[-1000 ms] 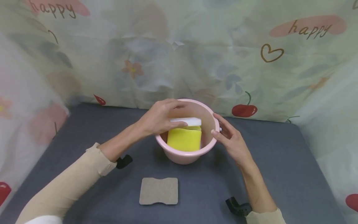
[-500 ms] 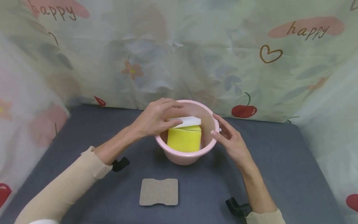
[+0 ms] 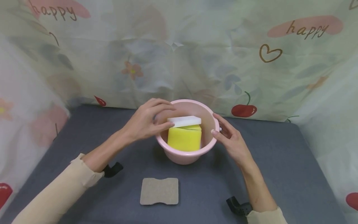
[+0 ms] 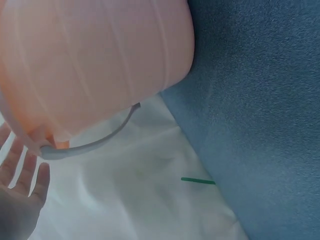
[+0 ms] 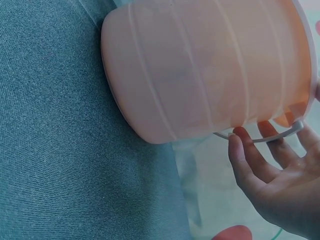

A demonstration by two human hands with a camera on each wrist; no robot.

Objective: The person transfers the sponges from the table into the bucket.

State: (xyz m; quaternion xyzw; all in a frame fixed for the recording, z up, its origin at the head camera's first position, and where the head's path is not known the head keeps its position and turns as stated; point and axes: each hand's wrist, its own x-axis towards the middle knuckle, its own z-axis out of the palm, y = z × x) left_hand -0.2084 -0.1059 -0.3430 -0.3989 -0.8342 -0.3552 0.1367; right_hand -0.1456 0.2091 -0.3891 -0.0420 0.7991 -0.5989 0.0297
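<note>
A pink bucket (image 3: 183, 158) stands upright on the dark table. Inside it are a yellow sponge-like block (image 3: 184, 140) and, on top and behind, a white block (image 3: 184, 120) lying slightly tilted. My left hand (image 3: 145, 119) is at the bucket's left rim, fingers loosely extended over the opening, thumb tip by the white block's left end; nothing is gripped. My right hand (image 3: 232, 140) holds the right rim, thumb at the inner edge and fingers outside. The right wrist view shows those fingers beside the bucket's wall and thin handle (image 5: 275, 136).
A flat grey-brown pad (image 3: 159, 191) with notched long sides lies on the table in front of the bucket. A patterned curtain (image 3: 173, 62) hangs close behind the bucket and down both sides. Black wrist mounts (image 3: 237, 206) sit on both forearms.
My left hand has let go of the white block and drawn back to the left. The white block's left end now shows. The right hand and bucket stay put.
</note>
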